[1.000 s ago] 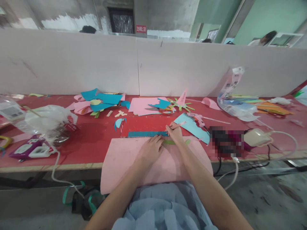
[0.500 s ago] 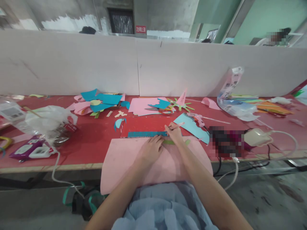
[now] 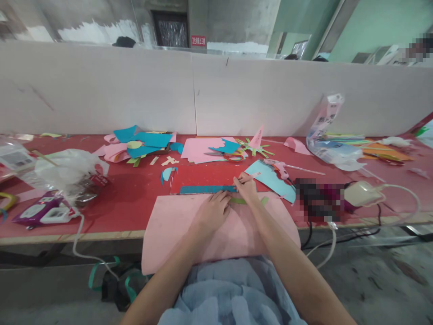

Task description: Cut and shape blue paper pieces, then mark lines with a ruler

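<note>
My left hand [image 3: 212, 210] lies flat with fingers spread on a large pink sheet [image 3: 176, 230], its fingertips at a teal ruler-like strip [image 3: 207, 189] along the sheet's far edge. My right hand [image 3: 246, 187] is closed round a thin pink pencil-like stick [image 3: 251, 176], its tip beside the strip's right end. A green paper strip [image 3: 241, 201] lies under the right hand. The strip rests on a red sheet [image 3: 203, 174].
Scraps of blue and pink paper [image 3: 142, 143], red-handled scissors [image 3: 226, 156], a light blue sheet [image 3: 269, 179] and a glue gun [image 3: 279, 168] lie further back. Plastic bags [image 3: 66, 169] sit left, a charger with cable [image 3: 363, 194] right. A white partition [image 3: 192, 95] bounds the red table [image 3: 118, 198].
</note>
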The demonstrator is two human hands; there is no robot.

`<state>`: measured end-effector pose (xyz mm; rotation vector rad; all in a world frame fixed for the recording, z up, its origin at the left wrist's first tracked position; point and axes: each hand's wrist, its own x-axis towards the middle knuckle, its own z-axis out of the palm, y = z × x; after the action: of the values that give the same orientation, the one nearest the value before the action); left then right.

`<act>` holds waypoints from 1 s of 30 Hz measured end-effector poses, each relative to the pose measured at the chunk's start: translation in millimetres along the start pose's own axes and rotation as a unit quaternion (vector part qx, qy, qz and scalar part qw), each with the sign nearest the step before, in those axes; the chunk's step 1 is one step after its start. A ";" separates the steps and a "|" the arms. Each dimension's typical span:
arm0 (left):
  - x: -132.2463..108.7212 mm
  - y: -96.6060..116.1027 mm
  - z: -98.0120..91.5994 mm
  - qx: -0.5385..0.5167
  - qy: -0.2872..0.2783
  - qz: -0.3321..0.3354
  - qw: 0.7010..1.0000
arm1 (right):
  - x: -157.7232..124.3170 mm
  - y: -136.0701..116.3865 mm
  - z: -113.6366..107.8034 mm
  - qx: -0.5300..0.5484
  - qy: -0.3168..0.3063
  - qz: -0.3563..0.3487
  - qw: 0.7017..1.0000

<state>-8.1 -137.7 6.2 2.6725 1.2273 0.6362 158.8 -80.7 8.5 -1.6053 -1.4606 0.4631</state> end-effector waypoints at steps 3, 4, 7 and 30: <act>-0.1 -0.4 0.6 -0.001 0.001 0.001 1.000 | -0.5 -0.7 -0.1 -0.003 0.001 0.002 1.000; -0.1 -0.7 0.9 -0.001 0.002 0.003 1.000 | -0.7 -0.9 0.0 -0.005 0.001 0.002 1.000; -0.2 -1.4 1.6 0.001 0.003 0.008 1.000 | -0.7 -1.2 0.4 -0.007 0.000 0.004 1.000; -0.1 -1.0 1.2 -0.001 -0.004 0.001 1.000 | -0.9 -3.5 -1.1 -0.006 0.004 0.020 1.000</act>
<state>-8.3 -137.0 4.8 2.6726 1.2214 0.6266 157.3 -82.2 11.5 -1.6479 -1.4298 0.4707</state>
